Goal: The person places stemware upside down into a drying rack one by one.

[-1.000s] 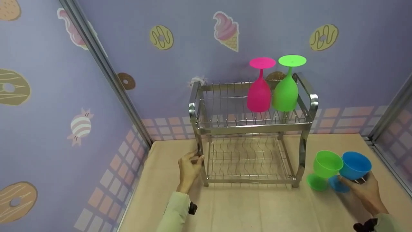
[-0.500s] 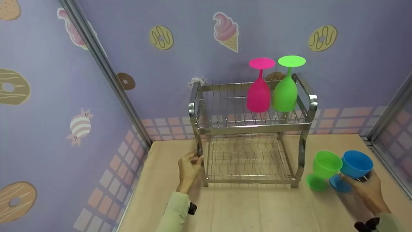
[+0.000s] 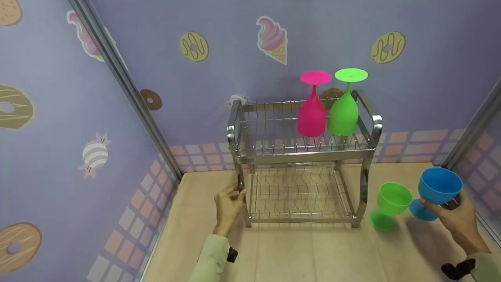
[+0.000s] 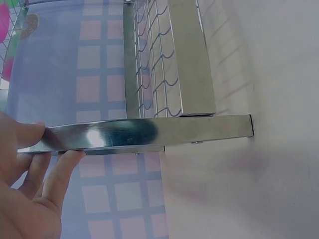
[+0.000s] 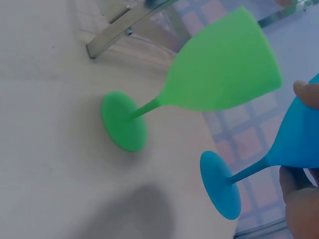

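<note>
My right hand (image 3: 458,220) grips a blue goblet (image 3: 439,188) by its bowl and holds it raised off the table, mouth up. In the right wrist view the thumb and fingers lie on either side of the blue bowl (image 5: 299,137). Just left of it a green goblet (image 3: 393,199) stands upright on the table. The left hand (image 3: 229,207) pinches the left front leg of a two-tier metal dish rack (image 3: 305,158); the left wrist view shows thumb and fingers on opposite faces of that leg (image 4: 99,135).
On the rack's upper tier, towards the right, a pink goblet (image 3: 312,117) and another green goblet (image 3: 343,115) stand upside down. The lower tier (image 3: 301,192) has wavy wires. Patterned walls (image 3: 219,78) close in the table (image 3: 289,250) behind and at both sides.
My right hand has lifted the blue goblet off the table, up and to the right, away from the standing green goblet. The left hand keeps its hold on the rack leg.
</note>
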A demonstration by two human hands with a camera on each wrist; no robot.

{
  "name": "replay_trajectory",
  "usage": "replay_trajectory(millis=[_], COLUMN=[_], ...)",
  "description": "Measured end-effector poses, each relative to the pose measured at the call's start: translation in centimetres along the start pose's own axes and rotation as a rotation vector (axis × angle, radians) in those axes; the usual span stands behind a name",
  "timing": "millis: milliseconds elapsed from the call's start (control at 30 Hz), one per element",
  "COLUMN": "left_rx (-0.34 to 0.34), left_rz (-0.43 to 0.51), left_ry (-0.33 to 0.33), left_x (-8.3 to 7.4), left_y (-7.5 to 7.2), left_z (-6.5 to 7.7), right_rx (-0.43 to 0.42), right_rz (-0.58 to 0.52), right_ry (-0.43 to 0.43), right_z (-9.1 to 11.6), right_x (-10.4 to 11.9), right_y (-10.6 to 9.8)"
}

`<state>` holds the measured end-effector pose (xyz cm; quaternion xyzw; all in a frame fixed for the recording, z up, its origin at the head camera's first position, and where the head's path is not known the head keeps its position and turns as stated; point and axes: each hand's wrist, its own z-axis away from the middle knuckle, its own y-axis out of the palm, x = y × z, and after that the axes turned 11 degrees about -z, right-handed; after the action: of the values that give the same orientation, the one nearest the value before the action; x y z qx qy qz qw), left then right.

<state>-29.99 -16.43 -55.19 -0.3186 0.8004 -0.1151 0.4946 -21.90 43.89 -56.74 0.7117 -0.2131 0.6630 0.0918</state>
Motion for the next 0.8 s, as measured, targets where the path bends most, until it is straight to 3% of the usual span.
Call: replay_trajectory(millis=[467,600,800], left_rx=[0.099,0.104,0.082], left_rz=[0.031,0.026,-0.021], left_ry=[-0.083,-0.063,0.035], left_x=[-0.9,-1.6,-3.9], left_y=[-1.3,-1.9,-2.7], left_z=[0.7,0.9,1.1], right_rx=[-0.002,0.005,0.042], right_rz=[0.003,0.007,-0.021], right_ry=[-0.404,-0.484,-0.519], right_z=[1.6,2.4,4.1], right_x=[5.3,6.8,9.2], right_y=[0.4,0.8,2.4])
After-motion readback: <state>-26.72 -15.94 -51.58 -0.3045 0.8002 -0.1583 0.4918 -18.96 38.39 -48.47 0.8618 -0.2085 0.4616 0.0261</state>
